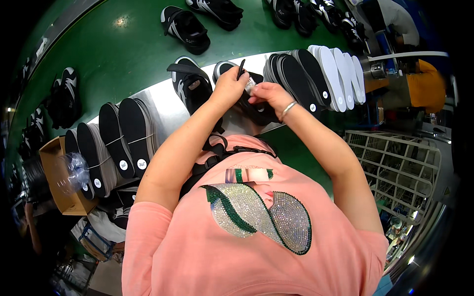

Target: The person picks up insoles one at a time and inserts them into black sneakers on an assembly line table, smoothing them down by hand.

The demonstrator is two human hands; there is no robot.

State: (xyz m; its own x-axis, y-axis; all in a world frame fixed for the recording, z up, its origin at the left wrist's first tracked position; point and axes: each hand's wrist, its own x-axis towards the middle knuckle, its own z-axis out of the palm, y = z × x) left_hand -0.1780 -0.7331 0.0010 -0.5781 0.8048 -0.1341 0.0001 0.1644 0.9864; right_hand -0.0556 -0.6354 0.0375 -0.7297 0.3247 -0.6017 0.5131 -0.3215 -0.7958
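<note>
A black sports shoe lies on the metal strip in front of me, partly hidden by my hands. My left hand is closed on the shoe's tongue, whose black tip stands up past the fingers. From the right, my right hand pinches a small whitish tag at the shoe's opening; I cannot tell whether it is attached. Just left of this shoe sits another black shoe with a grey toe and its tongue folded out. Stacked black insoles lie close beyond my right hand.
White insoles are stacked farther right. Tied bundles of black insoles stand at left, near a cardboard box. More shoes rest on the green table. A white wire rack is at right, below a person in orange.
</note>
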